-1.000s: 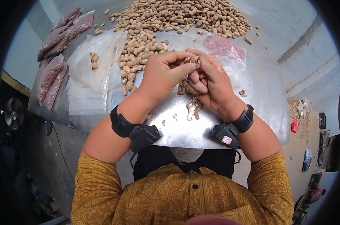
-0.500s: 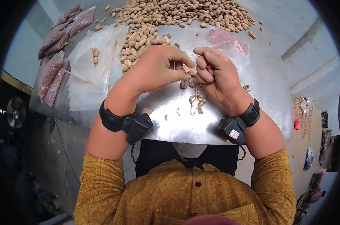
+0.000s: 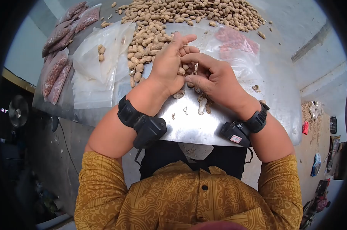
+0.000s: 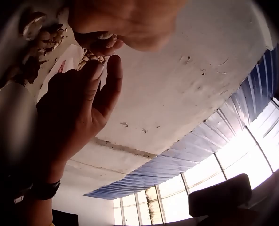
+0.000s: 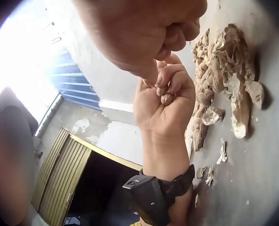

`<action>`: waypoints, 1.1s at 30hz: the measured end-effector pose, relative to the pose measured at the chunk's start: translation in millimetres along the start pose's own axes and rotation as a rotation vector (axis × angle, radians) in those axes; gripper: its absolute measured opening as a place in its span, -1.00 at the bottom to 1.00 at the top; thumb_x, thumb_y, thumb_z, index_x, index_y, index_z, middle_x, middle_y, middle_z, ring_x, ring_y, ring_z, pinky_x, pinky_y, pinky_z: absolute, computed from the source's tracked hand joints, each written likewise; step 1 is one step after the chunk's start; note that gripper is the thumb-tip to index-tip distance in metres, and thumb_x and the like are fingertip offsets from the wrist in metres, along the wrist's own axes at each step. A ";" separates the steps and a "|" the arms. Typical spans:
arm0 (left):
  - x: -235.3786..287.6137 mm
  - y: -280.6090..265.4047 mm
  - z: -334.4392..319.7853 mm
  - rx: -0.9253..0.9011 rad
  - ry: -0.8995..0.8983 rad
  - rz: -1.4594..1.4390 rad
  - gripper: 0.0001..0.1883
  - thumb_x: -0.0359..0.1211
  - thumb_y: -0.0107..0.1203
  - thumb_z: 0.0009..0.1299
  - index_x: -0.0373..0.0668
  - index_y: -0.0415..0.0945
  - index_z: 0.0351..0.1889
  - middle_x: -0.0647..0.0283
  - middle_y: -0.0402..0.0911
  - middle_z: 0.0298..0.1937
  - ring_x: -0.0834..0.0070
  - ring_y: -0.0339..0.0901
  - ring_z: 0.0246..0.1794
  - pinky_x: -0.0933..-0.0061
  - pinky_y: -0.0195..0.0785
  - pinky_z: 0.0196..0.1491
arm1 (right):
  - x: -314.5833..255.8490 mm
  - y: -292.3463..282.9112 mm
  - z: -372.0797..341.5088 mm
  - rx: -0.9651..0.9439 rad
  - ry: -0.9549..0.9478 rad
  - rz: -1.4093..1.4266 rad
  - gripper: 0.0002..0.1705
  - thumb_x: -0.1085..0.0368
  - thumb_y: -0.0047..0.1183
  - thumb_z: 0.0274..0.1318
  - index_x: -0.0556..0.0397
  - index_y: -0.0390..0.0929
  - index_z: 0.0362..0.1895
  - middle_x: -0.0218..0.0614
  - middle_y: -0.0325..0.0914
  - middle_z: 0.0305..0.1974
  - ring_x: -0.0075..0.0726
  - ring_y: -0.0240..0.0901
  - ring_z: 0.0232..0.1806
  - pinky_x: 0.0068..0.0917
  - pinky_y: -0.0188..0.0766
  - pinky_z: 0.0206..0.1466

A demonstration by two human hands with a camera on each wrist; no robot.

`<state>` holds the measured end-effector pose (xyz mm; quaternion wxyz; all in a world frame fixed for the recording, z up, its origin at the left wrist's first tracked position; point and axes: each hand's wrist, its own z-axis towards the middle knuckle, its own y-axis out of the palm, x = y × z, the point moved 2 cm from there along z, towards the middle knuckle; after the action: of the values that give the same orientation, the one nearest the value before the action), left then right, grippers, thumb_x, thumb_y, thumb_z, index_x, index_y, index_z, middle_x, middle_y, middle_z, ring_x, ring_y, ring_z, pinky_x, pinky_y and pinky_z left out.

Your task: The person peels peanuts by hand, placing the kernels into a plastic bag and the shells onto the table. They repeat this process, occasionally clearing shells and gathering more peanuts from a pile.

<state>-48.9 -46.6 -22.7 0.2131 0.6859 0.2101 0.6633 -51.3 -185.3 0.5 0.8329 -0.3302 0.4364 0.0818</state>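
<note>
My left hand (image 3: 167, 65) is turned with its palm toward the right hand, fingers partly curled. It holds shelled peanut kernels (image 5: 166, 99) in that palm, visible in the right wrist view. My right hand (image 3: 219, 78) reaches across from the right, thumb and forefinger bent toward the kernels, fingertips right at the left palm. I cannot tell whether the right fingers pinch a kernel. In the left wrist view the right hand (image 4: 73, 113) shows a finger and thumb slightly apart. Broken peanut shells (image 3: 202, 104) lie on the metal table (image 3: 189, 128) just below the hands.
A large heap of unshelled peanuts (image 3: 196, 11) covers the back, trailing down beside the left hand. Clear plastic bags (image 3: 93, 90) lie at left, with filled bags of red kernels (image 3: 53, 76) beyond. Another bag with red kernels (image 3: 236, 44) lies at back right.
The left hand has dropped the shell piece it pinched and turned its palm inward, now holding kernels. The right hand has uncurled from a fist and moved left to the left palm.
</note>
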 end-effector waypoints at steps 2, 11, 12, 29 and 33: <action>-7.7 2.7 2.0 -0.014 -0.004 -0.076 -0.46 0.00 -0.33 0.49 -0.30 0.29 0.11 0.21 0.50 -0.30 0.53 0.46 -0.34 0.54 0.39 -0.27 | 6.7 3.6 0.3 0.022 -0.020 0.016 -0.72 0.39 0.12 -0.04 0.03 0.54 -0.15 -0.21 0.56 -0.43 -0.38 0.48 -0.44 -0.50 0.42 -0.31; -14.3 2.8 2.4 -0.044 -0.160 -0.372 -0.51 -0.01 -0.33 0.49 -0.29 0.34 -0.10 0.16 0.49 -0.29 0.41 0.51 -0.27 0.44 0.48 -0.18 | 16.3 1.6 2.3 0.171 0.007 0.212 -0.79 0.40 0.02 0.09 0.11 0.53 -0.15 -0.37 0.53 -0.41 -0.58 0.39 -0.44 -0.61 0.36 -0.33; -14.6 2.8 3.3 -0.021 -0.155 -0.380 -0.53 -0.02 -0.32 0.49 -0.27 0.35 -0.18 0.16 0.49 -0.30 0.42 0.51 -0.28 0.46 0.48 -0.19 | 18.1 0.4 2.8 0.191 0.016 0.260 -0.80 0.40 0.00 0.11 0.13 0.53 -0.15 -0.42 0.52 -0.42 -0.63 0.36 -0.44 -0.64 0.34 -0.35; 3.8 10.5 -8.3 -0.158 0.052 0.209 -0.78 -0.40 0.14 0.28 -0.36 0.54 -0.20 0.32 0.56 -0.45 0.74 0.30 -0.56 0.74 0.17 -0.51 | 15.0 -21.3 7.0 0.162 0.159 0.390 -0.74 0.46 -0.11 0.11 0.20 0.53 -0.12 -0.44 0.52 -0.37 -0.69 0.33 -0.41 -0.71 0.30 -0.33; 5.7 11.6 -11.0 -0.160 0.075 0.282 -0.78 -0.42 0.13 0.28 -0.36 0.54 -0.17 0.32 0.56 -0.43 0.74 0.33 -0.53 0.76 0.17 -0.49 | 13.1 -28.2 8.1 0.068 0.185 0.324 -0.74 0.45 -0.10 0.11 0.19 0.55 -0.12 -0.44 0.54 -0.37 -0.69 0.33 -0.42 -0.71 0.30 -0.34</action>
<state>-59.6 -52.7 -11.2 0.1638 0.6641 0.0661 0.7264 -26.0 -203.9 7.1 0.7759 -0.2335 0.5610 0.1694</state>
